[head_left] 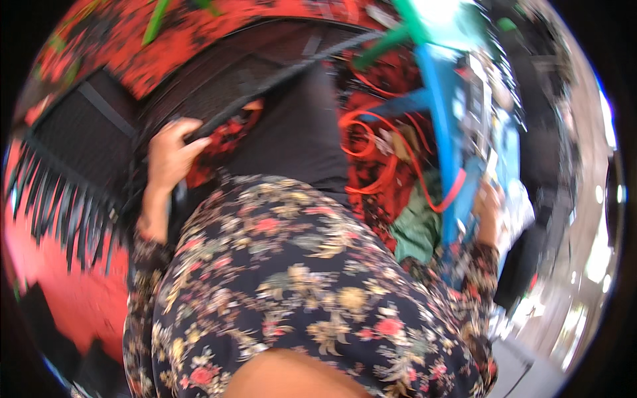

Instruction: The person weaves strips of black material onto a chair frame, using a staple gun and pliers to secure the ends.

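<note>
both my hands are out to the sides of my flowered dress (298, 278). largest is the black fringed cloth (79, 152) spread at my left over a red patterned cover (199, 33); my left hand (169, 156) has its fingers (192, 132) closed on the cloth's dark edge. at my right, my right hand (490, 212) rests against a blue frame (441, 132), its fingers hidden, so i cannot tell their grip. an orange cord (361, 132) loops between.

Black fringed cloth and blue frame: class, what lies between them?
In the head view, orange cord loops over red patterned fabric between the black fringed cloth and blue frame.
</note>
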The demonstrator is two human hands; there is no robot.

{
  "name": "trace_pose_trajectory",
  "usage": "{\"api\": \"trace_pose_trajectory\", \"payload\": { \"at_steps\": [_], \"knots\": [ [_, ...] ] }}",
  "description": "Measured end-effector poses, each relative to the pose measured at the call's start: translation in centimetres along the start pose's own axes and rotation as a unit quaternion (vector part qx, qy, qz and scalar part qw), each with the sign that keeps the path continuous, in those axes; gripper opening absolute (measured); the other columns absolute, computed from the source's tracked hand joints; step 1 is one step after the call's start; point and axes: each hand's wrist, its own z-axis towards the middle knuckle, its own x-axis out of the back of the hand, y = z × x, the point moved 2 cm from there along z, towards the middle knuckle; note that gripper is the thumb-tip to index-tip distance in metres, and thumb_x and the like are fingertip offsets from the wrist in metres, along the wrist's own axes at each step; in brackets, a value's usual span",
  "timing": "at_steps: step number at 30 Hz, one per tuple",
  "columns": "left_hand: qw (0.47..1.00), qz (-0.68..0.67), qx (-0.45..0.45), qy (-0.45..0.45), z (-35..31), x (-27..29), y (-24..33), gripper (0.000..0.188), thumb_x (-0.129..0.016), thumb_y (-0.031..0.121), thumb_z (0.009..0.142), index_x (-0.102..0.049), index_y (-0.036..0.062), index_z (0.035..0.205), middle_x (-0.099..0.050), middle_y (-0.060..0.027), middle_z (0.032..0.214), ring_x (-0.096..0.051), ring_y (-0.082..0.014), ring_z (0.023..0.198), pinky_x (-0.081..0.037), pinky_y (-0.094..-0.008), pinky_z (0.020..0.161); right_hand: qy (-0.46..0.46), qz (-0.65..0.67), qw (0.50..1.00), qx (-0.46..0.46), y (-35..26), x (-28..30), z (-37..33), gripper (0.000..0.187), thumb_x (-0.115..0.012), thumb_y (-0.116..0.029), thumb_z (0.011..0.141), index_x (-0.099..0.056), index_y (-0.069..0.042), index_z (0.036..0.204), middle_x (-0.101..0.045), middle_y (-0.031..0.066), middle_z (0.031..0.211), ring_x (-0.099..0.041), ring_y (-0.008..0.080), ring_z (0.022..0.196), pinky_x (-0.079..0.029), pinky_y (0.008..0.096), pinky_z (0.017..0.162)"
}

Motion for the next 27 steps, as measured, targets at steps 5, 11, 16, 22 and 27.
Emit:
{"api": "trace_pose_trajectory", "payload": {
  "at_steps": [5, 11, 16, 22, 27],
  "knots": [
    [0.999, 0.046, -0.013, 0.0, 0.1, -0.5, -0.1, 0.036, -0.073, 0.027, 0.07, -0.067, 0.0005, 0.093, -0.065, -0.0155, 0.087, -0.06, -0.0323, 0.086, -0.047, -0.04, 0.077, -0.117, 0.378, 0.917, 0.06, -6.5, 1.2, -1.5, 0.022, -0.059, -0.014, 0.089, -0.049, -0.005, 0.106, -0.057, 0.006, 0.073, -0.057, 0.014, 0.062, -0.047, 0.0241, 0.053],
    [0.999, 0.026, 0.026, 0.016, -0.1, -0.7, 0.5, 0.037, -0.076, 0.017, 0.064, -0.066, 0.0015, 0.096, -0.065, -0.0128, 0.086, -0.061, -0.0267, 0.081, -0.049, -0.036, 0.074, -0.256, 0.355, 0.862, 0.256, -20.1, -4.3, -13.9, 0.051, -0.059, -0.003, 0.088, -0.037, -0.005, 0.134, -0.058, 0.007, 0.083, -0.057, 0.011, 0.07, -0.048, 0.0226, 0.057],
    [0.998, 0.03, 0.048, 0.02, -0.4, -0.7, 0.7, 0.038, -0.075, 0.015, 0.065, -0.065, 0.0015, 0.099, -0.065, -0.0145, 0.088, -0.062, -0.0278, 0.083, -0.049, -0.037, 0.075, -0.542, 0.172, 0.788, 0.236, -27.0, -9.6, -25.5, 0.063, -0.056, -0.01, 0.089, -0.026, -0.004, 0.144, -0.059, 0.0071, 0.082, -0.05, 0.0056, 0.056, -0.042, 0.017, 0.048],
    [0.997, 0.027, 0.074, 0.004, -0.3, -1.0, 1.1, 0.042, -0.075, 0.016, 0.066, -0.064, -0.0004, 0.102, -0.066, -0.0173, 0.094, -0.064, -0.0303, 0.086, -0.05, -0.0388, 0.078, -0.609, -0.008, 0.69, 0.392, -32.6, -12.2, -31.8, 0.054, -0.051, -0.009, 0.092, -0.032, 0.0, 0.142, -0.061, 0.0075, 0.09, -0.047, 0.004, 0.056, -0.04, 0.0168, 0.05],
    [0.992, -0.012, 0.127, 0.013, -0.3, -1.3, 1.2, 0.057, -0.076, 0.013, 0.064, -0.057, -0.0028, 0.115, -0.066, -0.0188, 0.098, -0.064, -0.0299, 0.089, -0.05, -0.0374, 0.079, -0.532, -0.011, 0.662, 0.528, -34.5, -12.7, -33.5, 0.049, -0.048, -0.005, 0.093, -0.037, 0.001, 0.14, -0.061, 0.0075, 0.097, -0.047, 0.0038, 0.057, -0.041, 0.0179, 0.051]
  ]
}}
